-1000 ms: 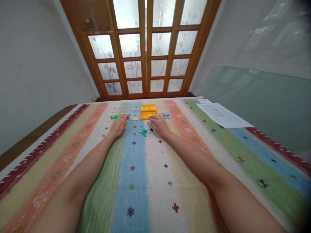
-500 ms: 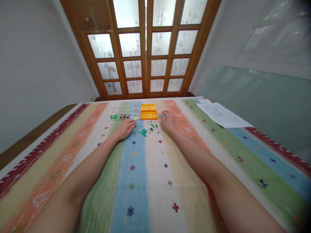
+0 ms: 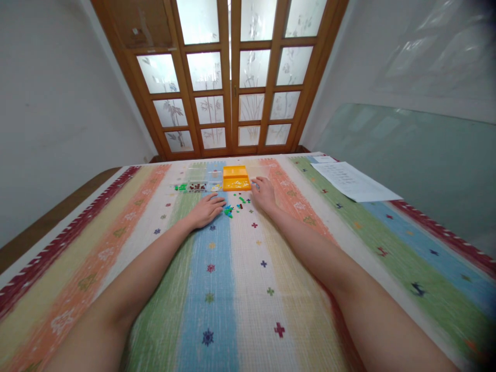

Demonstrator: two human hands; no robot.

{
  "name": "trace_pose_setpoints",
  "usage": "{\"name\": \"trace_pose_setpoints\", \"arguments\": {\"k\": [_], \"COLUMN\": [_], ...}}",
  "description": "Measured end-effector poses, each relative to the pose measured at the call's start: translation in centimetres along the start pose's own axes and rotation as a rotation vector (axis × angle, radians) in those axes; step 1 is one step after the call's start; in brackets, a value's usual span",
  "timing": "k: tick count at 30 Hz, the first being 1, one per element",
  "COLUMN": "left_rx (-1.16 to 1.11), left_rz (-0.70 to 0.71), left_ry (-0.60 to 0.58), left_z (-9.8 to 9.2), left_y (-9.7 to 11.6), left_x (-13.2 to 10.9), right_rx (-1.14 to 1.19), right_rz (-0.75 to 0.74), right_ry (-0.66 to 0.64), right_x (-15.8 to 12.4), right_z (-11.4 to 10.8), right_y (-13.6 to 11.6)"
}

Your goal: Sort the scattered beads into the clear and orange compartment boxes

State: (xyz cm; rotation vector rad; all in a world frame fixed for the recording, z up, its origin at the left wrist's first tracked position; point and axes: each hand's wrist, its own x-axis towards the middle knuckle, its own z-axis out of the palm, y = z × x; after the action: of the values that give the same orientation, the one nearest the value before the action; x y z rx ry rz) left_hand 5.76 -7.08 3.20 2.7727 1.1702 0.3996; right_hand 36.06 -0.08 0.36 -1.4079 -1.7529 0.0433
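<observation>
My left hand (image 3: 208,211) rests on the striped tablecloth with its fingers stretched out and slightly apart. Its fingertips reach the left edge of a small heap of blue and green pieces (image 3: 228,211). Beside the right side of an orange open-lidded box (image 3: 235,172) is my right hand (image 3: 264,193), its fingers bent together near a few blue bits. Whether something tiny is pinched there is too small to make out. White pieces lie inside the orange box. Several loose green pieces (image 3: 242,199) and a dark red piece (image 3: 241,206) are scattered between the hands.
Left of the orange box stand clear boxes, with green pieces (image 3: 180,187), dark brown-red pieces (image 3: 197,186) and yellow pieces (image 3: 216,187). Printed paper sheets (image 3: 354,182) lie at the right. Glazed wooden doors (image 3: 232,77) stand beyond the table's far edge.
My left hand has moved right and slightly nearer to me, from beside the clear boxes to the blue and green heap. My right hand stays by the orange box, its fingers a little more drawn in.
</observation>
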Motion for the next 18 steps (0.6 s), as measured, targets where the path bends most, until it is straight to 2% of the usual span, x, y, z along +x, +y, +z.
{"name": "trace_pose_setpoints", "arguments": {"k": [11, 15, 18], "left_rx": [-0.034, -0.017, 0.002], "left_rz": [0.003, -0.014, -0.077], "left_ry": [0.051, 0.118, 0.188], "left_z": [-0.4, -0.5, -0.9], "left_y": [-0.3, -1.5, -3.0], "left_x": [0.0, -0.2, -0.4], "right_rx": [0.016, 0.025, 0.028], "right_rz": [-0.017, -0.017, -0.015], "right_ry": [-0.009, -0.022, -0.022], "right_x": [-0.1, -0.2, -0.2], "right_z": [0.0, -0.1, -0.1], "right_y": [0.1, 0.0, 0.0]}}
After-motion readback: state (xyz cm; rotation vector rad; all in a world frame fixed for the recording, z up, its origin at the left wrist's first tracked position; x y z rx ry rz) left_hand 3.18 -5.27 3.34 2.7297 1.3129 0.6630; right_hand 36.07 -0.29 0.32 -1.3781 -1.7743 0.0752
